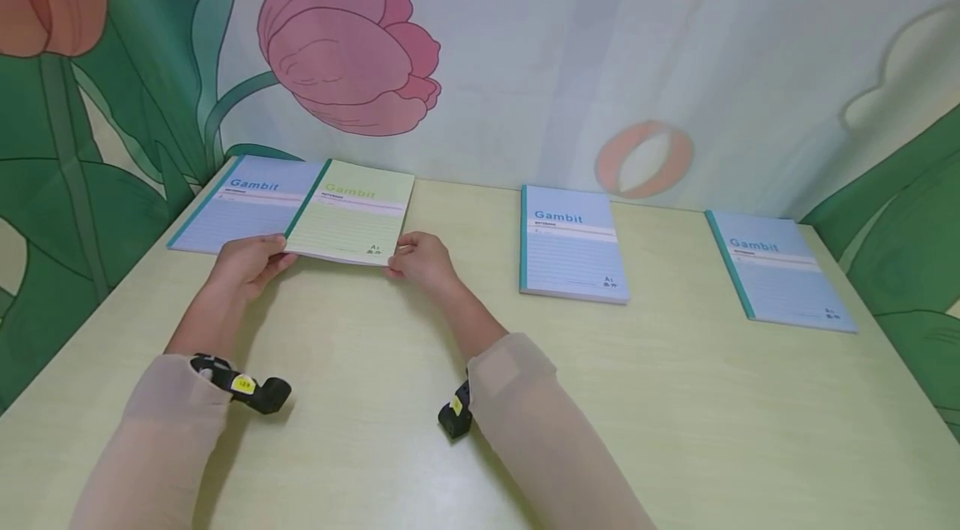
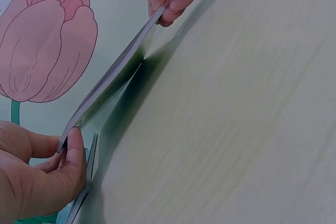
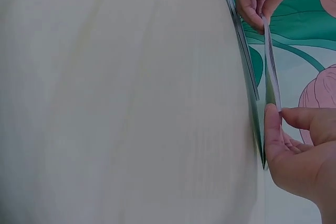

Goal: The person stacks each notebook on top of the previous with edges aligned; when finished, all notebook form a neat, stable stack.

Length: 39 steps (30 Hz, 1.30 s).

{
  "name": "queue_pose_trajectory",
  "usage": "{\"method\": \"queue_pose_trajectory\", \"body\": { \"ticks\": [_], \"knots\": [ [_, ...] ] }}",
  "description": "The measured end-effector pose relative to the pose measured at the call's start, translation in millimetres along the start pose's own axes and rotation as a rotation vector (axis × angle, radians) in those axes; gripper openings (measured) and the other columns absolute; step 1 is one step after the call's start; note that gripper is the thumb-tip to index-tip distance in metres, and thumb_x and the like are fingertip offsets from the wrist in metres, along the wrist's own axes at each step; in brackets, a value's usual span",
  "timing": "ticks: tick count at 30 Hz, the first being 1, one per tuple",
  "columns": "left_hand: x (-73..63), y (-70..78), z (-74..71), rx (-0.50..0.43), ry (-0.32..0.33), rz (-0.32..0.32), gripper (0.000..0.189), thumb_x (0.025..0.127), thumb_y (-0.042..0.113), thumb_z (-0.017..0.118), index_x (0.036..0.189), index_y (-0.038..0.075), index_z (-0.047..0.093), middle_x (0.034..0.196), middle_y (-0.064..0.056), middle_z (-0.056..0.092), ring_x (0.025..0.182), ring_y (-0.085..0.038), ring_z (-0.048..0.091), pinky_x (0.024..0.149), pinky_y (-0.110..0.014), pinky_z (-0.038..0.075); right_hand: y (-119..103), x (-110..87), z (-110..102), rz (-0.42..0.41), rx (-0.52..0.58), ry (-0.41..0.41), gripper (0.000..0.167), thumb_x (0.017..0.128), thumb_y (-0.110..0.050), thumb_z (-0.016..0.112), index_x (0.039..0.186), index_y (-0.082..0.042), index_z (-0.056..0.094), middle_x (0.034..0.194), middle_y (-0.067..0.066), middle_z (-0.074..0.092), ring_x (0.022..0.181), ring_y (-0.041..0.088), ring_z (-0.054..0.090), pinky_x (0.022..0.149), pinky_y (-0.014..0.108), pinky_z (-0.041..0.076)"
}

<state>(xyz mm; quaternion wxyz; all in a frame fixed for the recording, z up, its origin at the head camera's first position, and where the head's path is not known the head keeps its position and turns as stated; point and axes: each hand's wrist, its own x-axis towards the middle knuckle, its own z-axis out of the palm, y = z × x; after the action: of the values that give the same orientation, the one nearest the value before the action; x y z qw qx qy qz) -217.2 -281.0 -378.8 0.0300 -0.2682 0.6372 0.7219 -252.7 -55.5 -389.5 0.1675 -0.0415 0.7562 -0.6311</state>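
Observation:
Both hands hold a pale green notebook (image 1: 352, 217) with a teal spine, labelled Gambit. My left hand (image 1: 247, 263) pinches its near left corner, and my right hand (image 1: 427, 263) pinches the near right corner. In the left wrist view the notebook's near edge (image 2: 113, 80) is raised above the table, with a shadow beneath. The right wrist view also shows this lifted edge (image 3: 271, 66) between the two hands. Just left of it lies a blue notebook (image 1: 240, 217), its right side partly hidden by the green one.
On the pale wooden table (image 1: 360, 397), another blue notebook (image 1: 573, 255) lies right of centre. A further blue notebook (image 1: 783, 276) lies near the right edge. Behind the table hangs a curtain (image 1: 525, 55) printed with flowers.

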Motion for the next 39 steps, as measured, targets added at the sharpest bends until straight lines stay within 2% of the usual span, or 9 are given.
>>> {"method": "queue_pose_trajectory", "body": {
  "ticks": [3,6,10,24,33,39],
  "knots": [
    [0.9,-1.5,-0.5,-0.017,0.0,-0.006,0.043,0.096,0.007,0.044,0.137,-0.004,0.036,0.1,-0.005,0.048,0.072,-0.002,0.056,0.079,-0.015,0.05,1,0.4,1,-0.017,-0.024,0.009,0.04,0.082,0.011,0.059,0.121,0.013,0.049,0.075,0.004,0.054,0.078,0.024,0.066,0.066,0.021,0.055],
    [2.3,-2.6,-1.3,-0.028,-0.002,-0.014,0.043,0.096,0.007,0.044,0.137,-0.004,0.036,0.101,-0.005,0.048,0.071,-0.002,0.057,0.079,-0.015,0.05,2,0.9,2,-0.03,-0.055,0.021,0.039,0.082,0.01,0.06,0.12,0.012,0.05,0.075,0.006,0.055,0.076,0.023,0.066,0.064,0.02,0.055],
    [3.0,-3.5,-2.3,-0.027,-0.008,-0.022,0.044,0.096,0.007,0.044,0.138,-0.003,0.035,0.1,-0.005,0.048,0.07,-0.002,0.057,0.079,-0.016,0.05,2,-0.9,0,-0.045,-0.101,0.025,0.038,0.083,0.008,0.061,0.12,0.01,0.051,0.084,0.011,0.062,0.075,0.023,0.067,0.064,0.021,0.055],
    [-1.1,-4.3,-1.3,-0.09,-0.04,-0.02,0.042,0.096,0.005,0.045,0.136,-0.002,0.037,0.097,-0.003,0.05,0.073,-0.004,0.057,0.08,-0.018,0.05,2,-4.2,-3,-0.077,-0.097,0.035,0.038,0.082,0.009,0.061,0.118,0.01,0.051,0.086,0.012,0.062,0.076,0.024,0.065,0.064,0.022,0.056],
    [-4.0,-4.1,1.3,-0.11,-0.067,-0.008,0.017,0.095,0.003,0.045,0.112,0.003,0.048,0.101,-0.005,0.047,0.077,-0.004,0.056,0.081,-0.017,0.05,2,-8.6,-6,-0.081,-0.13,0.048,0.038,0.083,0.007,0.061,0.12,0.009,0.051,0.085,0.011,0.062,0.075,0.022,0.065,0.067,0.026,0.056],
    [-6.2,-4.6,3.9,-0.126,-0.089,-0.003,0.012,0.095,0.002,0.045,0.107,0.003,0.048,0.101,-0.006,0.046,0.077,-0.004,0.055,0.081,-0.017,0.05,3,-12.1,-9,-0.083,-0.144,0.04,0.039,0.084,0.005,0.061,0.122,0.007,0.05,0.083,0.008,0.06,0.075,0.021,0.065,0.068,0.026,0.056]
  ]
}}
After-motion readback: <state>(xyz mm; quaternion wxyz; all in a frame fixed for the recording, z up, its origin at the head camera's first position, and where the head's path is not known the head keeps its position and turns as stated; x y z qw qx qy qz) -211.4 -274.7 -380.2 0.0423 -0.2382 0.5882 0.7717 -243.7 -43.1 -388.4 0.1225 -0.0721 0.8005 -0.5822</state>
